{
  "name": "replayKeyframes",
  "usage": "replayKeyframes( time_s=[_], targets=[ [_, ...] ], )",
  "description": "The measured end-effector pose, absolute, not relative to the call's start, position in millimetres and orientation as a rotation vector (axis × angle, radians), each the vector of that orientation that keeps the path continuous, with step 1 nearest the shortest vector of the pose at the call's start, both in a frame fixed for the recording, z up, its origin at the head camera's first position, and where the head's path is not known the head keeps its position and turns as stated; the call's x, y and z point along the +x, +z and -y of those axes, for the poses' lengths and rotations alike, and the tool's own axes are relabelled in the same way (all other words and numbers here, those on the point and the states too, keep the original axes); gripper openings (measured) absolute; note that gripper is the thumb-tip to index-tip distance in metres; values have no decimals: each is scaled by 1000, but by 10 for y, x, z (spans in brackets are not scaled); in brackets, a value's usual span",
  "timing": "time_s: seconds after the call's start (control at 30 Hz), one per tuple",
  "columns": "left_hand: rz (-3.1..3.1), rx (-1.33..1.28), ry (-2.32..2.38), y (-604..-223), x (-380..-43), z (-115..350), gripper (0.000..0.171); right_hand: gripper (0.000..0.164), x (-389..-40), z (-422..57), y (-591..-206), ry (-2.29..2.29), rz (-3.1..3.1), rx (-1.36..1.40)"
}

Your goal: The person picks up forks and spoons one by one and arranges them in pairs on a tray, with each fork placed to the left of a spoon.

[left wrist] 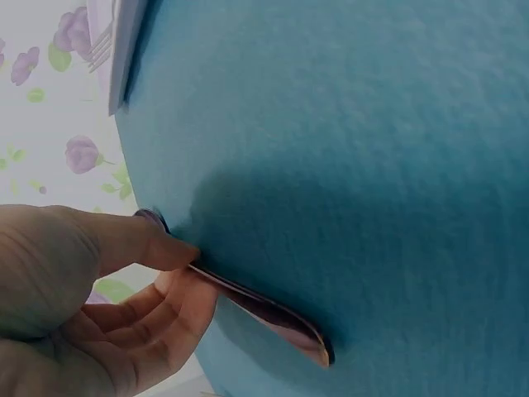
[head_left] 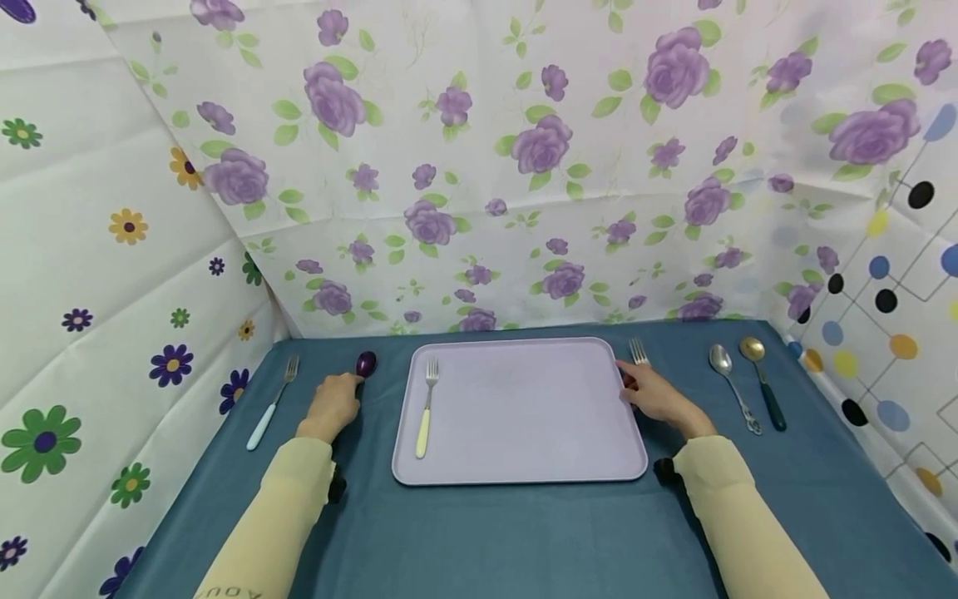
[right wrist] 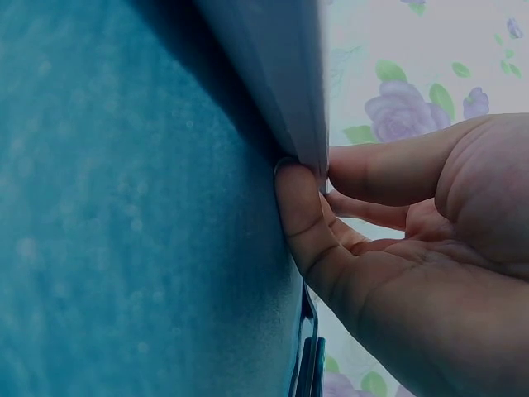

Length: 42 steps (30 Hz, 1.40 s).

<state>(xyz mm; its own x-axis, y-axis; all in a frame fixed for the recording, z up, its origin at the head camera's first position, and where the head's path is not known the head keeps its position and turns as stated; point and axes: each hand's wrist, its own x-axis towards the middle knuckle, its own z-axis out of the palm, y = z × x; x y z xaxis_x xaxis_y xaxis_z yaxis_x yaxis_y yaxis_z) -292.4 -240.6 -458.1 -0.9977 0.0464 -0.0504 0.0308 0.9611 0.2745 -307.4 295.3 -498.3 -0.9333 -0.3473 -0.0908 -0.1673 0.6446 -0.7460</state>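
Observation:
My left hand (head_left: 332, 406) pinches a dark purple spoon (head_left: 366, 363) by its handle, left of the tray. In the left wrist view, thumb and fingers meet on the spoon (left wrist: 273, 313), which lies tilted close to the blue cloth. At the right side of the lavender tray (head_left: 524, 416), my right hand (head_left: 662, 398) pinches the rim. The right wrist view has digits on both sides of the tray's edge (right wrist: 285, 74). A fork with a pale yellow handle (head_left: 423, 428) lies on the tray's left part.
Left of my left hand lies a fork with a light blue handle (head_left: 262, 426). Beyond my right hand is another fork (head_left: 639, 351), its handle hidden. A silver spoon (head_left: 737, 391) and a gold spoon with a dark green handle (head_left: 771, 399) lie farther right. Flowered sheets (head_left: 479, 166) border the table.

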Motion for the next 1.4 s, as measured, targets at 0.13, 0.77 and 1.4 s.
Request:
replayKeyframes(
  time_s=[0.13, 0.77, 1.4],
  targets=[
    [-3033, 37, 494, -4547, -2919, 2401, 45, 61, -3069, -2949, -5000, -1168, -2634, -423],
    [-2997, -59, 618, -4505, -2941, 2362, 49, 62, -3060, -2941, -4964, -1151, -2634, -385],
    [-2971, -33, 669, -4327, -2961, 2093, 51, 62, -3076, -2954, -4989, -1162, -2630, -389]
  ],
)
